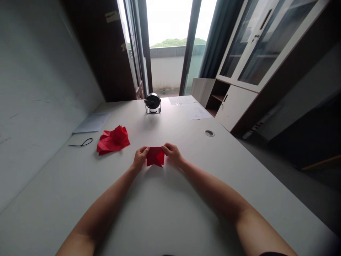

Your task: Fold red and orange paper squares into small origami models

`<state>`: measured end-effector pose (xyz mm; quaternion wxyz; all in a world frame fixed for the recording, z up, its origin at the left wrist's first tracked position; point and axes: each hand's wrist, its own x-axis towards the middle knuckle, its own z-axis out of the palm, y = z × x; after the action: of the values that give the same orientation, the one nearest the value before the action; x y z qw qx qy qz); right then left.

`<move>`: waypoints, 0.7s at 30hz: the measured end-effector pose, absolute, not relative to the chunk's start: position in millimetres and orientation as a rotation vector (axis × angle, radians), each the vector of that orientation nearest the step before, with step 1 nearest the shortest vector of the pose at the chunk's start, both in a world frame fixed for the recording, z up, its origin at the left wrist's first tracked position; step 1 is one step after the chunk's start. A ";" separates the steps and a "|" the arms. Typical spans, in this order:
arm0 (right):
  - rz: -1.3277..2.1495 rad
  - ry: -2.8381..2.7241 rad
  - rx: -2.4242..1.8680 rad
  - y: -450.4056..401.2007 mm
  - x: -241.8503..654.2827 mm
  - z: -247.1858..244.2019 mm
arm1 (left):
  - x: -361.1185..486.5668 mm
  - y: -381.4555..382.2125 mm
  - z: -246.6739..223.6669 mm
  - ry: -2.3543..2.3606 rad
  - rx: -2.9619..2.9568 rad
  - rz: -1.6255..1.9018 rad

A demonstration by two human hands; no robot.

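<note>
A small folded piece of red paper (155, 156) is held up above the white table (170, 213), with notched points along its lower edge. My left hand (140, 157) pinches its upper left corner between thumb and fingers. At the upper right corner, my right hand (172, 153) grips it the same way. To the left lies a loose pile of creased red paper sheets (114, 140), apart from both hands.
Beyond the red pile are a black cable tie (82, 143) and white papers (92, 122) by the wall. A round black-and-silver device (152, 103) stands at the far edge. More sheets (197, 111) and a cable hole (209, 133) are on the right. Cabinets (239, 103) stand beyond.
</note>
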<state>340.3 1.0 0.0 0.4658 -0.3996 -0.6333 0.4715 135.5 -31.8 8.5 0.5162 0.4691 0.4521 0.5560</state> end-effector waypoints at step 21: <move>1.140 -1.391 -0.972 17.8 344.0 -13.0 | 126.4 -24.2 7.8 1.032 0.985 1.514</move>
<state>344.0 17.8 -13.0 0.5215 -0.4056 -0.5806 0.4759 126.4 -24.2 7.8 0.5063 0.4084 0.4277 0.6277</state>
